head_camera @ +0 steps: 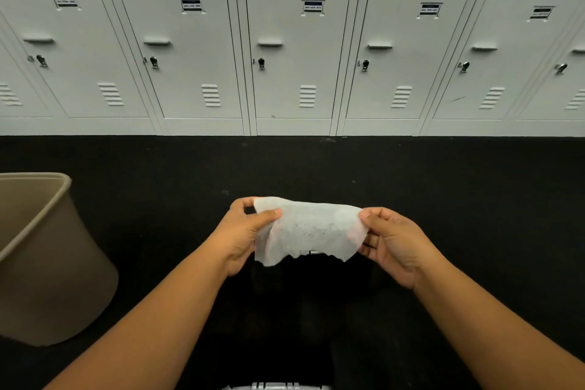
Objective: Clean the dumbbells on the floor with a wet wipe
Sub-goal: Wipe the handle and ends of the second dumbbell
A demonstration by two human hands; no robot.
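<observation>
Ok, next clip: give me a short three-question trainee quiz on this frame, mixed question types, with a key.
1. True or false: both hands pinch the wet wipe, the left hand at one end and the right hand at the other.
2. Multiple choice: where is the beige bin? A) to the person's left, on the floor B) to the person's right, on the floor C) on top of the lockers
3. Short answer: what marks show on the spread wipe?

Key:
1. True.
2. A.
3. Small dark specks across its middle. No dumbbell can be clearly made out in this view.
</observation>
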